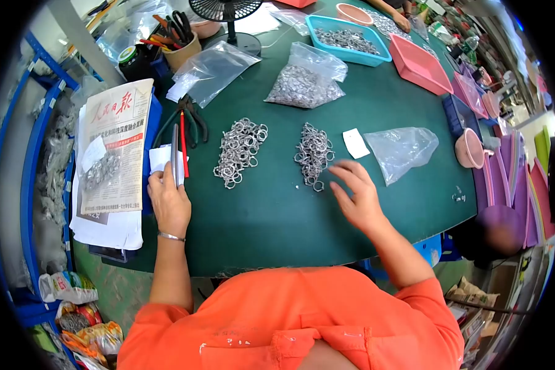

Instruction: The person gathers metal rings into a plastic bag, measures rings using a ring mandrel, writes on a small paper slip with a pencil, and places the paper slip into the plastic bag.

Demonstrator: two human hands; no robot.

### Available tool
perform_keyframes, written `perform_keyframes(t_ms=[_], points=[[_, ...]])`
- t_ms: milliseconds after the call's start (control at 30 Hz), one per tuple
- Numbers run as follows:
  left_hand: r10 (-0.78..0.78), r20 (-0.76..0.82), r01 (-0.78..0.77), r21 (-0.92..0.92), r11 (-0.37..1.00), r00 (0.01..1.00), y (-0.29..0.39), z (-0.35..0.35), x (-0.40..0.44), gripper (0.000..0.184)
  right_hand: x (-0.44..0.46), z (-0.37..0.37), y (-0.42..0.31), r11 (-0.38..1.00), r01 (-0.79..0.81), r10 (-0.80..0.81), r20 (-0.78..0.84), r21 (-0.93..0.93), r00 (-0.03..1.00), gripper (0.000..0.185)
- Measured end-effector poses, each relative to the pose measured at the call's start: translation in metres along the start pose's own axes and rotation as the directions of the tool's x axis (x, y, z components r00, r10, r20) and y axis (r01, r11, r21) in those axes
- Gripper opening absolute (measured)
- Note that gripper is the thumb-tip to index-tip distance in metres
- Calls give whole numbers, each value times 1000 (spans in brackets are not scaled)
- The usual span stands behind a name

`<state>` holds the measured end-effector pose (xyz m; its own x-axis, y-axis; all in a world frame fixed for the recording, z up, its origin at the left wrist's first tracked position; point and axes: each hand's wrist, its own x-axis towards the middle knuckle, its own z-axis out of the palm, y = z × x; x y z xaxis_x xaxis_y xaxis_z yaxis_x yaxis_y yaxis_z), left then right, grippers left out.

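Observation:
My left hand (169, 200) is closed around a slim, dark grey flat object (176, 154), held upright at the left of the green table. Its exact kind is hard to make out. A red pen (184, 148) and dark-handled pliers (191, 120) lie just beyond it. My right hand (354, 196) hovers with fingers apart and nothing visible in them, its fingertips by a pile of small silver metal rings (314, 151). Between my hands lies a second, wider pile of metal rings (239, 151). A white paper slip (355, 143) and a clear plastic bag (402, 150) are beyond the right hand.
Newspaper and papers (114, 154) are stacked at left. At the back stand a tool cup (182, 52), a fan (231, 37), a filled plastic bag (305, 83), a blue basket of metal parts (379, 58) and a pink basket (419, 65). Another person's hand (402, 21) shows far off.

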<state>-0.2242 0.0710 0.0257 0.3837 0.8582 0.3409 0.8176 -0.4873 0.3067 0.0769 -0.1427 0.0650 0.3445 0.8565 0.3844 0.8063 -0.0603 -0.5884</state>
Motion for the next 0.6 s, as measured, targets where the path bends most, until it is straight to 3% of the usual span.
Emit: perform_keyframes(t_ms=[33, 167, 267, 433, 500, 567, 600], points=[[9, -31, -9, 9, 1000, 999, 2, -2, 0, 61, 10, 7, 3, 993, 92, -94, -25, -72, 995, 33], [3, 23, -3, -11, 1000, 1000, 2, -1, -1, 59, 47, 39, 14, 968, 109, -112, 0, -226, 994, 52], [1, 15, -1, 0, 1000, 1000, 4, -3, 1, 59, 47, 62, 27, 963, 137, -119, 91, -231, 989, 55], [43, -17, -43, -32, 999, 999, -1, 1, -3, 58, 36, 39, 22, 969, 177, -168, 64, -174, 984, 50], [62, -17, -63, -54, 997, 998, -2, 0, -2, 58, 41, 7, 32, 980, 163, -178, -130, -113, 975, 50], [64, -2, -64, -75, 995, 998, 2, -5, -3, 59, 54, -48, 68, 920, 77, -233, -379, -383, 895, 49], [62, -12, -63, -86, 994, 998, 2, -4, -3, 60, 57, -77, 93, 894, -43, -202, -488, -445, 849, 48]])
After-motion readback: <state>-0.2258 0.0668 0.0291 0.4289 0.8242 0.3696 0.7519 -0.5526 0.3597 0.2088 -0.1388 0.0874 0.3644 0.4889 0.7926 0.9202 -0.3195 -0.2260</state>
